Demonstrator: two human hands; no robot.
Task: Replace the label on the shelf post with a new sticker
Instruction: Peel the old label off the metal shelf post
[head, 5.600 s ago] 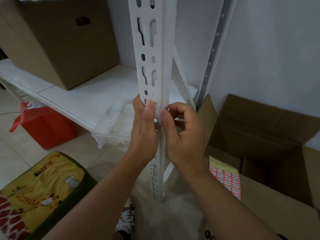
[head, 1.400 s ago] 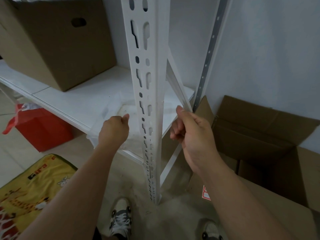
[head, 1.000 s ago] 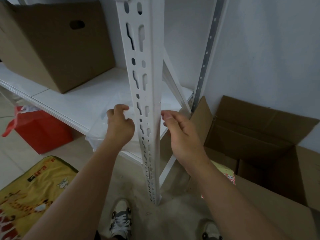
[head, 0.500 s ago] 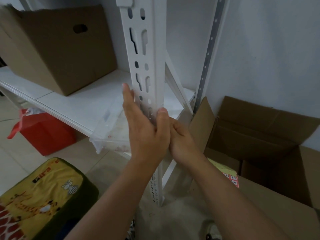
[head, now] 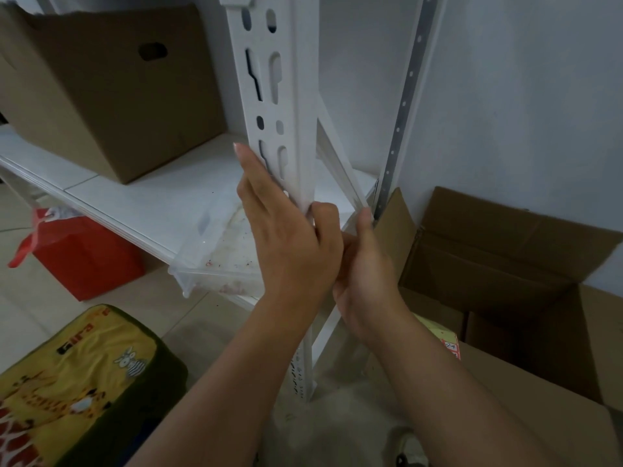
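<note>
White-painted slotted steel shelf post (head: 286,106) is pressed from two sides: the left hand (head: 286,241) lies flat, fingers straight, on its front face, thumb hooked over the corner edge, while the right hand (head: 364,264) reaches behind it, fingers hidden. No label shows; it is likely under the palm. Firm, even rubbing outward should seat it. Beyond the right wrist lies a red-and-yellow sticker sheet (head: 450,343).

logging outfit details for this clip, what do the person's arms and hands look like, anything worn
Both forearms are bare as far as the picture shows, with no sleeve in view. The left hand and right hand wear no gloves. No ring, watch or wristband shows. A short, unpainted nail shows on a left fingertip.
</note>
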